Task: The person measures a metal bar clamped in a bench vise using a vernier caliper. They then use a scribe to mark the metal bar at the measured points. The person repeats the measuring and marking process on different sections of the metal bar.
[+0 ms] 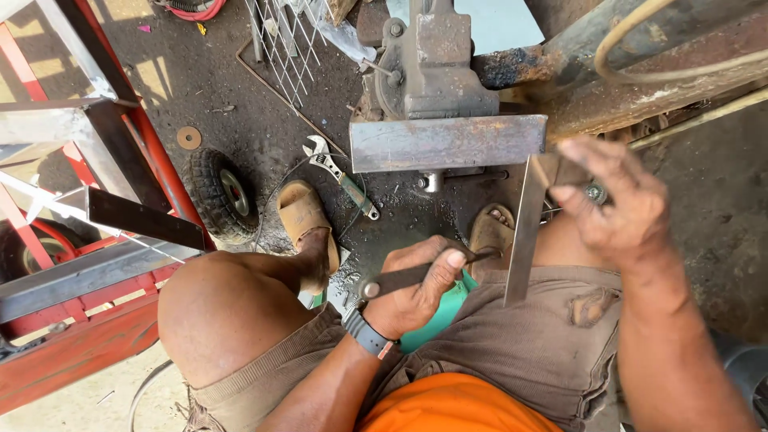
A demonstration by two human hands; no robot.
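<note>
Seated, knees apart, looking down past my brown shorts (512, 344) at the oily workshop floor (240, 88).

Left hand (416, 284): fingers were curled tight around a dark steel scriber (424, 272), thumb pressed on top. The tool lay nearly level, butt end to the left, tip pointing right toward the long blade of the square. A grey wristband (366, 332) sat on that wrist.

Right hand (620, 204): fingers were closed over the stock of a steel try square (524, 232), pinching it from above. The blade hung down toward my lap, its near end over the right thigh. The upper corner of the square sat just beside the right end of the steel plate.

Workpiece: a flat rectangular steel plate (448, 142), clamped on edge in a rusty bench vise (432, 64) at the far centre. Plate face toward me, rust streaks along its top edge.

Surroundings: an adjustable wrench (340, 176) lay on the floor left of the plate, near my left foot in a tan sandal (304, 216). A small rubber wheel (222, 194) rested further left, against a red metal frame (88, 320). A wire mesh panel (288, 40) stood at the far side, left of the vise. Metal filings were scattered on the floor under the plate.
</note>
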